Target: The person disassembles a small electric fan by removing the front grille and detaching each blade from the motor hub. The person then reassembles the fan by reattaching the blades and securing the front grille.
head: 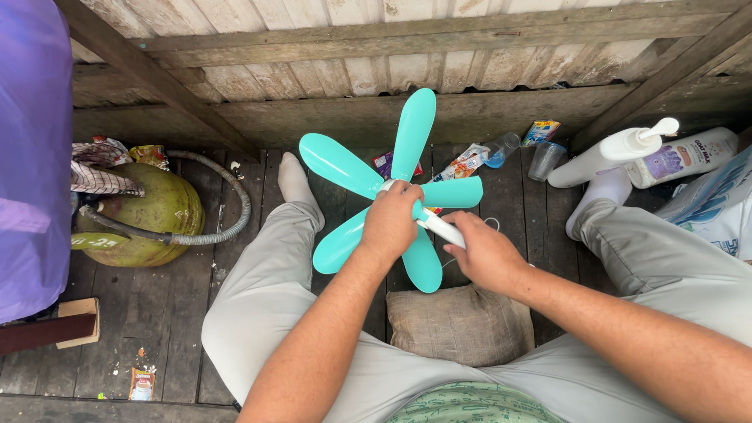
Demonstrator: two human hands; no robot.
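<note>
The right hand is closed around the white shaft of a turquoise fan blade set, and the left hand is clamped over its hub, above a burlap cushion between the legs on the plank floor.

The left hand gripped the hub of a turquoise fan blade; the right hand held its white shaft; a green gas cylinder sat nearby.

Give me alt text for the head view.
Seated on a plank floor, a person grips the hub of a turquoise fan blade with the left hand while the right hand holds its white shaft. A green gas cylinder sits nearby.
</note>
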